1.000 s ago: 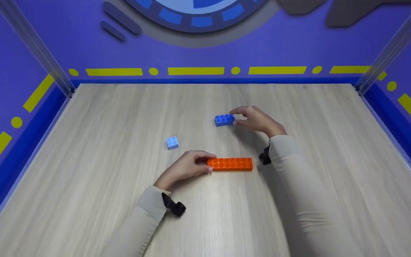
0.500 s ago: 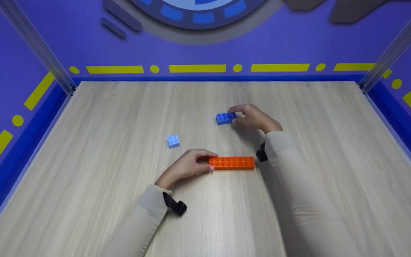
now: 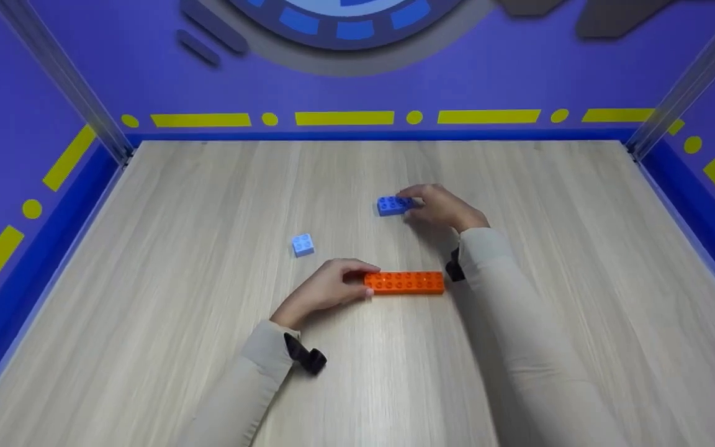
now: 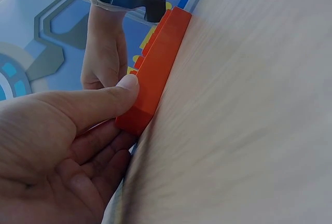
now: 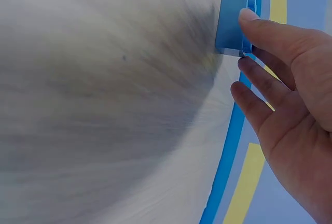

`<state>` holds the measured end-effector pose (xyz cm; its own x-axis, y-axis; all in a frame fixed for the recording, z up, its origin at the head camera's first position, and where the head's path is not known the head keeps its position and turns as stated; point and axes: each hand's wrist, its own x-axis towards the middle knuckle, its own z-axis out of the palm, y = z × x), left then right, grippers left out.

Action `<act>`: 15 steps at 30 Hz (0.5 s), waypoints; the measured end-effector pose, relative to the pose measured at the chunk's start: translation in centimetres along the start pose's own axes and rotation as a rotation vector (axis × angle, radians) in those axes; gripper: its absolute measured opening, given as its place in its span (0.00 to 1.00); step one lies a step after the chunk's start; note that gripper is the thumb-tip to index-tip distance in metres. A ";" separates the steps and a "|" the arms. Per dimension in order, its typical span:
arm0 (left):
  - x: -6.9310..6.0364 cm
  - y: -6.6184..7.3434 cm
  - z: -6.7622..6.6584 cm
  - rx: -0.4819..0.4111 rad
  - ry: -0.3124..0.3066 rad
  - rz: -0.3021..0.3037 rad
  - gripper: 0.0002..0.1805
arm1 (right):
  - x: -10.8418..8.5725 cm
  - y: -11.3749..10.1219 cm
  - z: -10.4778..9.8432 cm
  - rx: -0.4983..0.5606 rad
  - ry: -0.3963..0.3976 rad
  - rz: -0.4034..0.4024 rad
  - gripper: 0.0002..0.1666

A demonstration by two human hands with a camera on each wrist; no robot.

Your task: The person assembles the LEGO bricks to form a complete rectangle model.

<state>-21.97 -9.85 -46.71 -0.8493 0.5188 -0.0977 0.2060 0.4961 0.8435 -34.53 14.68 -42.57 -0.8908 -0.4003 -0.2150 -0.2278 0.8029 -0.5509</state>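
Note:
A long orange brick (image 3: 404, 283) lies crosswise on the table, and the left hand (image 3: 331, 286) pinches its left end between thumb and fingers. In the left wrist view the thumb presses the side of the orange brick (image 4: 158, 68). Farther back, the right hand (image 3: 443, 207) grips the right end of a blue brick (image 3: 393, 205) with thumb and index finger. The right wrist view has the thumb of the right hand (image 5: 290, 73) on the blue brick (image 5: 233, 16), its lower fingers extended below. A small light blue brick (image 3: 303, 245) sits left of both, touched by neither hand.
The wooden table (image 3: 177, 279) is bounded by blue-purple panels with yellow markings at the back (image 3: 345, 93) and both sides. Metal posts stand at the two rear corners. A black wrist device (image 3: 305, 354) is strapped at the left sleeve, another at the right sleeve.
The right hand's fingers have moved slightly left over the blue brick's right end. The left hand keeps its hold on the orange brick. The whole head view has shifted a little.

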 end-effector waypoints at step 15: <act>0.2 -0.2 0.0 0.003 0.005 0.007 0.22 | -0.1 -0.3 0.1 -0.058 0.011 -0.050 0.26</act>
<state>-22.15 -9.87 -46.90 -0.8501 0.5189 -0.0894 0.2131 0.4943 0.8427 -34.33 14.45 -42.48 -0.8819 -0.4360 -0.1796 -0.2944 0.8065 -0.5127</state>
